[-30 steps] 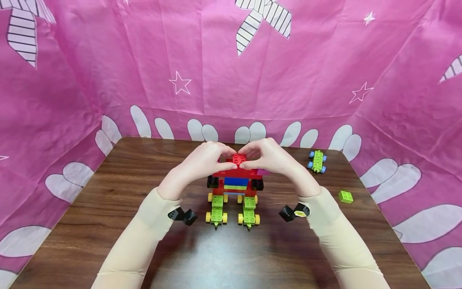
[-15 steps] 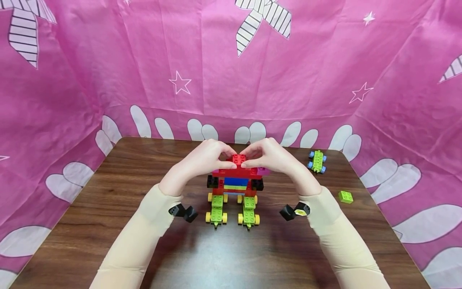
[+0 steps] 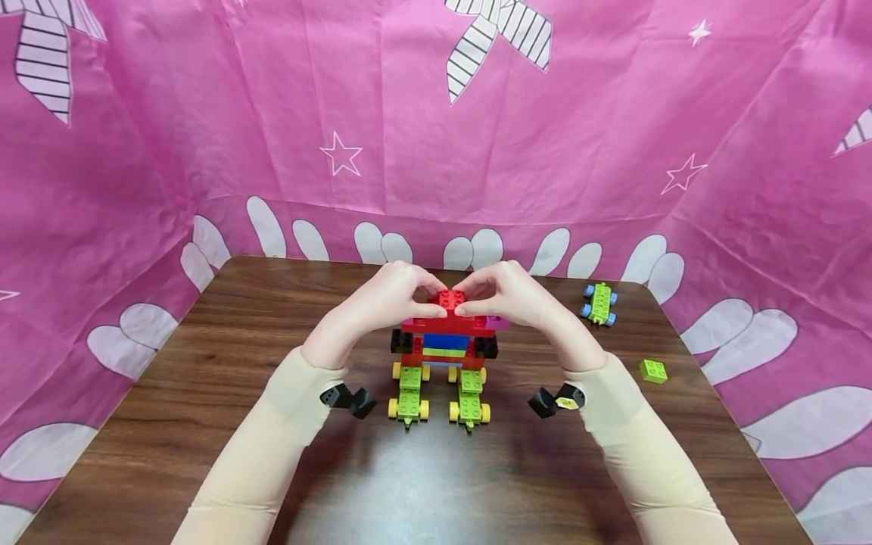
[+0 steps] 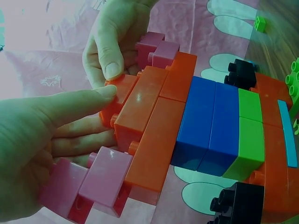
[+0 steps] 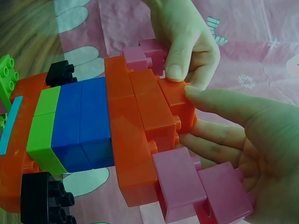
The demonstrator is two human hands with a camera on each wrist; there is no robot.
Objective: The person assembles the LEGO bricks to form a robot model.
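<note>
A figure of toy building bricks (image 3: 446, 342) stands upright on two green wheeled bases (image 3: 409, 401) with yellow wheels. A small red brick (image 3: 451, 300) tops it, pinched from the left by my left hand (image 3: 384, 299) and from the right by my right hand (image 3: 507, 295). Both thumbs press its near side in the wrist views, other fingers behind it. Below come wider red bricks (image 4: 156, 140), blue bricks (image 4: 205, 123) and green bricks (image 5: 44, 135). Pink bricks (image 5: 180, 175) step out on each side near the palms, and black bricks (image 5: 39, 198) jut out lower down.
At the back right of the wooden table (image 3: 286, 454) lies a green wheeled base (image 3: 600, 304) with blue wheels. A loose green brick (image 3: 654, 371) lies nearer the right edge. Pink patterned cloth (image 3: 409, 113) hangs behind and beside the table.
Both hands keep their hold on the top red brick; the left wrist has risen very slightly. More of the pink bricks shows on the right side. The figure stays in place.
</note>
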